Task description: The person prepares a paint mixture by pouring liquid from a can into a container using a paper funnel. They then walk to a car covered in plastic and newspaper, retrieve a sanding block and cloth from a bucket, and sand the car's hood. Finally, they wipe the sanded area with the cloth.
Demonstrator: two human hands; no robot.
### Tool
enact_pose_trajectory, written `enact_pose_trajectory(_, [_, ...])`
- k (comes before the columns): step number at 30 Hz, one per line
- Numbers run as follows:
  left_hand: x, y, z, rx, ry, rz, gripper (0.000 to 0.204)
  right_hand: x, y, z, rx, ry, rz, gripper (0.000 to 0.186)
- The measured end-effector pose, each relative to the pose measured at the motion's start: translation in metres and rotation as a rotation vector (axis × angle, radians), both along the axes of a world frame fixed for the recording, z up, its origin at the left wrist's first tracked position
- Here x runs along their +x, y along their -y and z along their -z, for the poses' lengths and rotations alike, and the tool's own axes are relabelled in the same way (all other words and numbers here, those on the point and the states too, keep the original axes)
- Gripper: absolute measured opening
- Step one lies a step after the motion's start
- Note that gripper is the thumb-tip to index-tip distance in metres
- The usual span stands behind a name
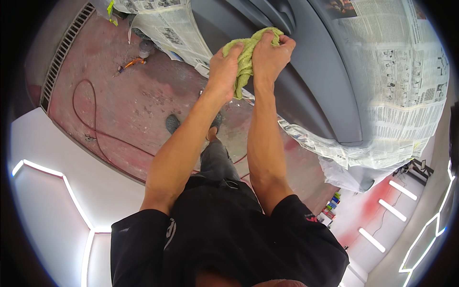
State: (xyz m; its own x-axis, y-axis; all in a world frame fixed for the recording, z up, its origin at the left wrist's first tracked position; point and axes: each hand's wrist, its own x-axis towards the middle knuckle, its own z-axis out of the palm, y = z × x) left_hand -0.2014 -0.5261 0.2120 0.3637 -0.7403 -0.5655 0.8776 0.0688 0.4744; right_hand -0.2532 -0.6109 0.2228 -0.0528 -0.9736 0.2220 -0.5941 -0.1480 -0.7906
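Both hands grip a yellow-green cloth [246, 60] that is bunched between them. My left hand [224, 71] is closed on its left side, with the thumb pressed over the fabric. My right hand [271, 58] pinches the cloth's upper right part, fingers curled. Right behind the hands is a grey car body panel [306, 81] with a moulded recess near its top. The cloth hangs in front of the panel; whether it touches the surface I cannot tell. A loose end of it droops below, between my wrists.
Newspaper masking [397, 71] covers the car around the panel, with more newspaper [167, 28] on the left. A thin hose [95, 119] loops across the red-stained floor [143, 100]. An orange-handled tool [133, 63] lies near a floor grate [64, 50]. Plastic sheeting [346, 174] hangs at the lower right.
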Motion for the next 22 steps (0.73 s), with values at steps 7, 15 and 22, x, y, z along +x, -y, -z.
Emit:
enact_pose_trajectory(7, [0.023,-0.011,-0.002,-0.017,0.087,-0.003,0.041,0.018,-0.01,-0.002,0.168,0.222,-0.013,0.04])
enact_pose_trajectory(15, [0.002,-0.064,0.011,-0.104,0.21,0.169,0.063,-0.026,-0.065,-0.016,0.569,0.448,-0.216,0.04])
enact_pose_trajectory(22, [-0.044,-0.054,-0.002,-0.069,0.415,0.217,0.061,-0.146,-0.078,-0.006,0.531,0.245,-0.249,0.041])
